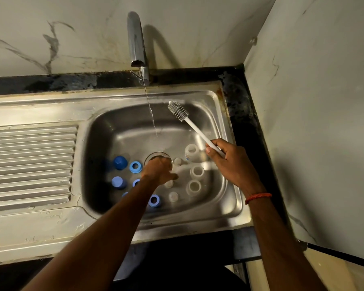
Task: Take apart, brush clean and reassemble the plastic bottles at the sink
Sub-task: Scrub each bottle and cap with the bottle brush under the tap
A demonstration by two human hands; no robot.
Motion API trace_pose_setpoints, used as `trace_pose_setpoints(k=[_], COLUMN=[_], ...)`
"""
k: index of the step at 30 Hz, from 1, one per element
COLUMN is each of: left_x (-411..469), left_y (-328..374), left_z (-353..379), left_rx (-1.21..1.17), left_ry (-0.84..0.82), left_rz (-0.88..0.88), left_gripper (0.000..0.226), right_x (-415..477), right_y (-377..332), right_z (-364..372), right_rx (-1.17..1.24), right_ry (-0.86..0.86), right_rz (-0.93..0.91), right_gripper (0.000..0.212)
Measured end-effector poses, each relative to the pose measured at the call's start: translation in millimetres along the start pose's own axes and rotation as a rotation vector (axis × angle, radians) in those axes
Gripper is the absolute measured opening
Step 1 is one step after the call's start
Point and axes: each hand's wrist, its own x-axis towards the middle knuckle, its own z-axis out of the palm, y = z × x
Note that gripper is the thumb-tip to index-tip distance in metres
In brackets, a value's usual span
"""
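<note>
Right hand point(229, 162) is gripping a long white plastic brush point(194, 128) to scrub; left hand point(159, 171) is reaching down, grip unclear.

The steel sink point(225, 127) is sitting in a dark desk point(240, 114), with its ribbed drainboard point(29, 162) extending to the left. On the basin floor, three clear bottle bodies point(197, 172) are lying grouped at the right. Small clear teats point(173, 196) are resting just beside them, toward the centre. Blue caps point(120, 162) and blue rings point(135, 166) are sitting at the left. The drain point(153, 155) is lying between the two groups, partly covered.
</note>
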Motion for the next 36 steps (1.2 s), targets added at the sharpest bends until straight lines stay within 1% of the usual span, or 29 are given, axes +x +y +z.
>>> trace_pose_setpoints(k=[2, 4, 9, 12, 15, 19, 21, 22, 24, 26, 28, 30, 33, 36], left_x=[-3, -5, -11, -13, -17, -23, -30, -34, -44, -54, -65, -77, -93, -105], left_y=[-4, -7, -12, -15, -24, -36, -38, -37, -35, -34, -32, -32, -28, -24], left_z=[8, 16, 13, -9, -37, -65, -81, -88, -104, -116, -126, -133, -142, -149], left_rx=[0.041, 0.073, 0.089, -0.013, -0.233, -0.531, -0.734, -0.878, -1.165, -1.388, -1.591, -1.782, -1.99, -2.077], left_ry=[-0.07, -0.091, -0.067, 0.004, 0.103, 0.281, 0.368, 0.386, 0.409, 0.404, 0.353, 0.289, 0.28, 0.339], left_rz=[-0.022, -0.006, 0.017, -0.028, -0.104, -0.115, -0.165, -0.184, -0.184, -0.16, -0.111, -0.042, 0.065, 0.099], left_gripper=[0.04, 0.036, 0.024, 0.016, 0.011, 0.004, 0.007, 0.009, 0.01, 0.011, 0.017, 0.018, 0.019, 0.021], right_x=[0, 1, 3, 8, 14, 22, 24, 24, 22, 17, 11, 1, -14, -27], right_y=[-3, -7, -27, -43, -59, -75, -84, -87, -92, -94, -93, -95, -104, -121], right_z=[3, 7, 16, 20, 22, 25, 23, 22, 20, 16, 14, 13, 13, 21], right_rx=[-0.009, -0.03, -0.053, -0.049, -0.065, -0.087, -0.095, -0.092, -0.076, -0.056, -0.038, -0.007, 0.028, -0.02], right_ry=[-0.027, -0.059, -0.088, -0.073, -0.022, 0.026, 0.043, 0.05, 0.077, 0.105, 0.095, 0.033, -0.064, -0.095], right_rz=[-0.013, -0.026, -0.067, -0.083, -0.109, -0.129, -0.127, -0.119, -0.112, -0.124, -0.138, -0.137, -0.169, -0.19], right_gripper=[0.024, 0.026, 0.029, 0.032, 0.031, 0.024, 0.022, 0.022, 0.023, 0.021, 0.017, 0.011, 0.014, 0.016])
